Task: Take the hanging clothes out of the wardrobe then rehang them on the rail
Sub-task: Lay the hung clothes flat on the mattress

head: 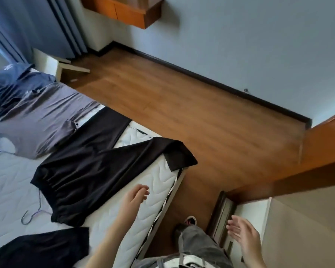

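Several garments lie spread on the white quilted mattress. Black trousers stretch across it, one leg folded over the mattress corner. Beyond them lies a grey top, and a dark navy shirt sits at the far left. Another black garment lies at the near left. A thin wire hanger rests on the mattress beside the trousers. My left hand hovers over the mattress edge, fingers loosely apart, holding nothing. My right hand is empty and spread, near the open wooden wardrobe door.
A brown wood floor runs between the bed and the pale blue wall. A wooden shelf unit hangs on the wall at the top. Blue curtains hang at the upper left, with a small white stand below. My foot stands by the bed.
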A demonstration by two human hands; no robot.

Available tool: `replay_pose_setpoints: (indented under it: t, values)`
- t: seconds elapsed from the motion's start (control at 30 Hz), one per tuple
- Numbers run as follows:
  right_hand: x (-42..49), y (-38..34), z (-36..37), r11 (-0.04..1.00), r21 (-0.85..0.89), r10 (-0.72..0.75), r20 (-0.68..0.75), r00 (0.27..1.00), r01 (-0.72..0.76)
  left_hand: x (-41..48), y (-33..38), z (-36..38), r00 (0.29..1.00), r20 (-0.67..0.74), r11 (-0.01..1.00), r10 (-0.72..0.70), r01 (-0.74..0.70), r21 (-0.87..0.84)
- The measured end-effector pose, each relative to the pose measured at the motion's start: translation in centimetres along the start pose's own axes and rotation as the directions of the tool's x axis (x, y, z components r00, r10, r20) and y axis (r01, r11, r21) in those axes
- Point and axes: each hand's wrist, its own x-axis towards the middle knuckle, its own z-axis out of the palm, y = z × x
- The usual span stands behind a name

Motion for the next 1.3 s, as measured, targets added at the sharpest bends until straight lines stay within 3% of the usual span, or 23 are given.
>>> replay_pose_setpoints:
  t: [0.37,0.6,0.8,1.07,1.2,1.3]
  values:
    - [19.2,-20.0,2.8,0.981,-0.051,-0.172,0.192,0.966,0.185,8.7,6.6,8.0,0.976,-0.144,0.984,-0.164,0.172,0.046]
    - [33.1,-29.4,7.6,0.976,-0.128,-0.141,0.258,0.956,0.178,21.7,10.7,13.0,0.935,-0.248,0.967,-0.252,0.251,-0.038]
    - [43.0,-41.0,10.9,0.944,-0.237,-0.147,0.324,0.934,0.231,37.1,23.0,18.8,0.967,-0.182,0.981,-0.180,0.164,-0.101]
    - [57.2,-55.1,19.4,0.903,-0.306,-0.158,0.416,0.895,0.302,52.6,36.3,21.1,0.963,-0.265,0.996,-0.043,0.019,-0.090]
    - [64.1,-62.2,28.9,0.862,-0.354,-0.117,0.556,0.823,0.362,58.6,38.4,20.2,0.891,-0.443,0.989,-0.096,0.033,-0.147]
    - [66.9,-67.5,37.6,0.784,-0.403,-0.046,0.722,0.691,0.473,60.8,39.8,19.4,0.780,-0.594,0.964,-0.198,0.045,-0.263]
